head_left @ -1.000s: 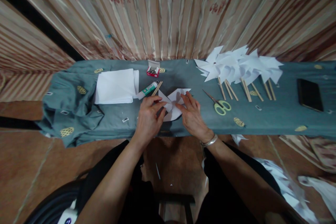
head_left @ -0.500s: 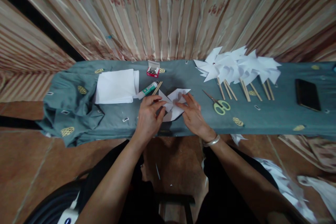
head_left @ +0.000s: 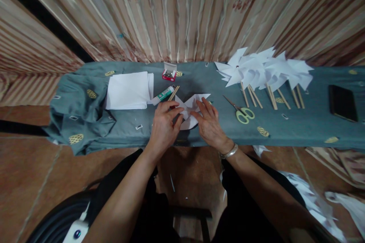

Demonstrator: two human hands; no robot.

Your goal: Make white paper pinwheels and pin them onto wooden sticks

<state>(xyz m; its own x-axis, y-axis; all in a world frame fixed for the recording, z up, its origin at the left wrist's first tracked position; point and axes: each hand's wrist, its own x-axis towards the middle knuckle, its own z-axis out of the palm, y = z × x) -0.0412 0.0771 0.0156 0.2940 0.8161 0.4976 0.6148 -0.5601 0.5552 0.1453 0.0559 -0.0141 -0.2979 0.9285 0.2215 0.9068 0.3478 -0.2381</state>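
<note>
A white paper pinwheel [head_left: 189, 123] with folded blades lies at the front of the cloth-covered table, between my hands. My left hand [head_left: 165, 123] pinches its left side between thumb and fingers. My right hand [head_left: 207, 120] rests on its right side, fingers bent over a blade and thumb pressing near the middle. Part of the paper is hidden under the fingers. Just beyond my left hand lie wooden sticks [head_left: 173, 93] and a green-and-white glue tube [head_left: 164, 94]. Scissors with light green handles [head_left: 244, 114] lie to the right of my right hand.
A stack of white paper [head_left: 127, 91] lies on the left. Behind the glue stands an open red box of small metal pins [head_left: 169, 73]. Several pinwheels on sticks [head_left: 264, 68] overlap at the back right, with a black phone [head_left: 342, 102] beyond. Paper scraps [head_left: 310, 197] lie on the floor.
The view has shifted slightly, so the table items sit a little further right. Both hands stay on the paper pinwheel, with only a small shift of the fingers.
</note>
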